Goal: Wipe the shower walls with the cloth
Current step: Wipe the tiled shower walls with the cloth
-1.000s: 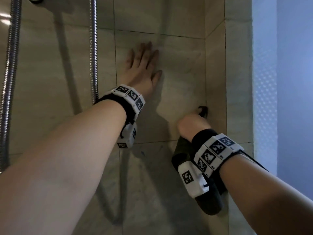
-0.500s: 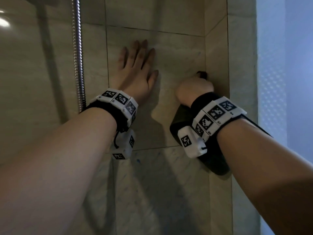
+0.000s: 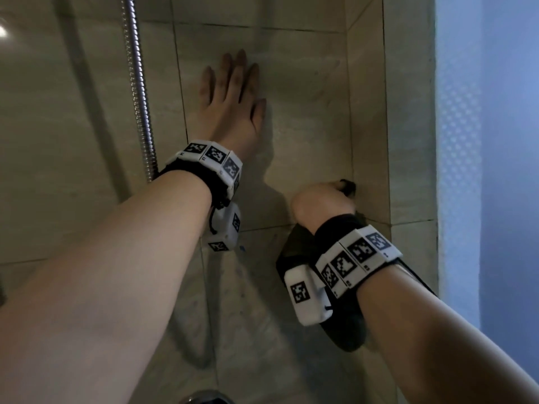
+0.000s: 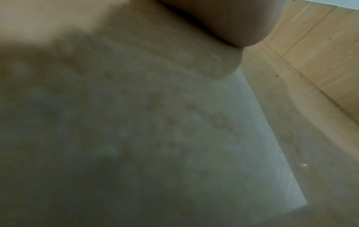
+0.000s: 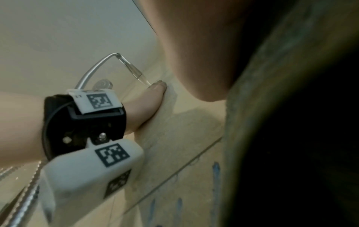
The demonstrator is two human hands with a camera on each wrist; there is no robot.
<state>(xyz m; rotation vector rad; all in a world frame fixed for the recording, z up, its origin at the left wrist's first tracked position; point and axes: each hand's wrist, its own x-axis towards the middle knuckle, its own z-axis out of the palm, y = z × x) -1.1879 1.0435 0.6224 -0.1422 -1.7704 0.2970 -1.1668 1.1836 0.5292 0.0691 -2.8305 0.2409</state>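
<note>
The beige tiled shower wall (image 3: 306,112) fills the head view. My left hand (image 3: 230,94) lies flat on it with straight fingers, palm against the tile. Lower right, near the inside corner, my right hand (image 3: 320,199) grips a dark cloth (image 3: 294,246) and presses it to the wall; the cloth hangs down under the wrist. In the right wrist view the cloth (image 5: 281,122) is a dark fold at the right, and my left hand (image 5: 149,99) shows flat on the tile. The left wrist view holds only blurred tile (image 4: 136,122) and the heel of my left hand (image 4: 223,23).
A metal shower hose (image 3: 140,97) hangs down the wall left of my left hand. A frosted panel (image 3: 481,170) stands at the right, past the corner tiles. A chrome fitting (image 3: 204,398) shows at the bottom edge. Blue streaks (image 5: 215,172) mark the lower tile.
My right hand with the cloth rose along the corner and has come back down to the tile joint. The left hand stays flat on the wall.
</note>
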